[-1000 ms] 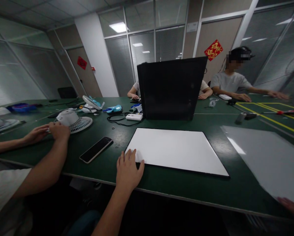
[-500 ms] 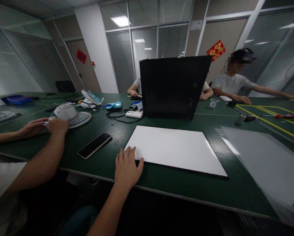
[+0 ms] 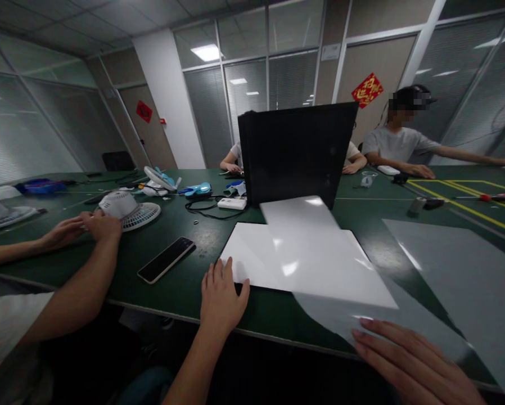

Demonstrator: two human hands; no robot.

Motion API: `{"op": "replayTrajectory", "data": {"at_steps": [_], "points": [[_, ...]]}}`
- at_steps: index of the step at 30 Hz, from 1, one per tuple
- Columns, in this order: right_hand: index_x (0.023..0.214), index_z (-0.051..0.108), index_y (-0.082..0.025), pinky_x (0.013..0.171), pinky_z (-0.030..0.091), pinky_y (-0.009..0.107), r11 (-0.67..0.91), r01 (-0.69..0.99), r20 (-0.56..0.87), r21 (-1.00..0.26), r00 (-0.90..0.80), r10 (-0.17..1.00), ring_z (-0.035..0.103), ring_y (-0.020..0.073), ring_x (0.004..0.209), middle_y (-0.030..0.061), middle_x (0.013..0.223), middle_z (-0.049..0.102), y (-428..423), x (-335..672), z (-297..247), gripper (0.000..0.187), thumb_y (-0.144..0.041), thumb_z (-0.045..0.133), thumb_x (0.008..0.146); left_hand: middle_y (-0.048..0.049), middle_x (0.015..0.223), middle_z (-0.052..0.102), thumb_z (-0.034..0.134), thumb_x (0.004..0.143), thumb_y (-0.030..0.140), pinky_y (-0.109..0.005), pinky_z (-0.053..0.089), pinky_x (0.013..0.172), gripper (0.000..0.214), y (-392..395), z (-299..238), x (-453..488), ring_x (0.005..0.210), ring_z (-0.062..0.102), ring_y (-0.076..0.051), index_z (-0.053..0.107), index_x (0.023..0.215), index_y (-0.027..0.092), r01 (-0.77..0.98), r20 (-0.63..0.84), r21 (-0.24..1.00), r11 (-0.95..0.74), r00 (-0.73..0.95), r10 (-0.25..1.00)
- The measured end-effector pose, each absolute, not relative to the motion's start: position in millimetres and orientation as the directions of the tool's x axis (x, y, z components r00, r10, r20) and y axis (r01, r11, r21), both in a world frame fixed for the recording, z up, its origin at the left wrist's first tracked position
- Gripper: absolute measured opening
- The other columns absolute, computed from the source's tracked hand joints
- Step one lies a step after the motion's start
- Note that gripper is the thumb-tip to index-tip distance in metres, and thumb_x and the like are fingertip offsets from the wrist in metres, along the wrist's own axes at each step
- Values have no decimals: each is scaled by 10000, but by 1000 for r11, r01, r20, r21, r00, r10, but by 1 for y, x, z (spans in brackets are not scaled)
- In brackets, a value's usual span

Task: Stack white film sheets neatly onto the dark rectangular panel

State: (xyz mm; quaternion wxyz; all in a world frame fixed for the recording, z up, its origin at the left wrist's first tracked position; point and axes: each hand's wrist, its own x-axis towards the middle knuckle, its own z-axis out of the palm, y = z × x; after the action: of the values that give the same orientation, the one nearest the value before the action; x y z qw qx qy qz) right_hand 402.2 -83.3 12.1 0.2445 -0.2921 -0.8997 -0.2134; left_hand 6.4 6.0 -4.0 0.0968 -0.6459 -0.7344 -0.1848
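A white board [image 3: 256,256] with a thin dark edge lies flat on the green table [image 3: 278,315] in front of me. My left hand [image 3: 222,298] rests palm down on the table, its fingers spread and their tips touching the board's near left corner. My right hand [image 3: 408,360] is at the lower right, fingers extended along the near corner of a glossy translucent sheet [image 3: 315,242], which it holds. The sheet slants across the right half of the board and reaches the black screen behind it.
A black upright screen [image 3: 297,152] stands behind the board. A second pale sheet [image 3: 459,275] lies at the right. A phone [image 3: 166,260] lies left of my left hand. A neighbour's hands [image 3: 88,225] work on a white fan [image 3: 130,208]. A person [image 3: 398,140] sits across.
My right hand has come in from the far right edge, bringing a glossy sheet over the white board. My left hand has stayed on the board's corner.
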Motion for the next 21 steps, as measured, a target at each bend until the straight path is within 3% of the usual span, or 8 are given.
{"op": "replayTrajectory", "data": {"at_steps": [4, 9, 12, 15, 18, 21], "points": [[1493, 612, -298, 1076, 572, 408, 720, 663, 624, 205, -655, 426, 562, 248, 1396, -27, 1495, 605, -65, 393, -1, 466, -164, 487, 1065, -324, 1629, 466, 561, 1012, 442, -576, 387, 1240, 718, 8, -9, 5, 1507, 482, -441, 457, 1578, 12, 984, 422, 148, 98, -153, 894], [1261, 707, -292, 1081, 539, 472, 526, 848, 757, -72, -297, 582, 634, 243, 1280, -25, 1389, 668, -41, 407, -25, 236, -315, 523, 1115, -339, 1640, 441, 549, 1006, 454, -569, 400, 1230, 771, 10, -15, 4, 1501, 489, -437, 385, 1604, -5, 981, 447, 162, 104, -167, 879], [1092, 736, -289, 970, 595, 517, 386, 904, 753, -183, -124, 647, 689, 261, 1151, -8, 1345, 682, -33, 410, -34, 322, -454, 462, 1121, -373, 1654, 391, 546, 1001, 467, -566, 392, 1235, 843, 10, -17, 4, 1512, 469, -452, 315, 1618, -59, 976, 449, 188, 109, -184, 874], [952, 758, -275, 1007, 578, 622, 289, 928, 730, -236, -27, 683, 631, 342, 1250, 40, 1399, 641, -30, 412, -39, 441, -492, 402, 1094, -378, 1671, 353, 535, 1019, 461, -561, 398, 1231, 845, 10, -14, 4, 1511, 471, -451, 286, 1636, -60, 975, 440, 195, 106, -184, 879], [912, 774, -288, 989, 566, 697, 206, 934, 693, -293, 59, 719, 624, 378, 1209, 59, 1387, 624, -28, 415, -43, 458, -496, 394, 1063, -347, 1673, 370, 539, 1033, 444, -579, 409, 1218, 734, 8, -8, 4, 1505, 476, -453, 412, 1615, 16, 981, 403, 168, 101, -162, 901], [926, 771, -297, 951, 608, 635, 166, 928, 648, -334, 98, 755, 671, 323, 1084, 43, 1351, 639, -25, 418, -46, 430, -483, 408, 1058, -281, 1664, 424, 559, 1034, 426, -605, 404, 1218, 542, 7, -4, 5, 1526, 449, -454, 622, 1477, 120, 985, 363, 143, 95, -142, 921]]}}
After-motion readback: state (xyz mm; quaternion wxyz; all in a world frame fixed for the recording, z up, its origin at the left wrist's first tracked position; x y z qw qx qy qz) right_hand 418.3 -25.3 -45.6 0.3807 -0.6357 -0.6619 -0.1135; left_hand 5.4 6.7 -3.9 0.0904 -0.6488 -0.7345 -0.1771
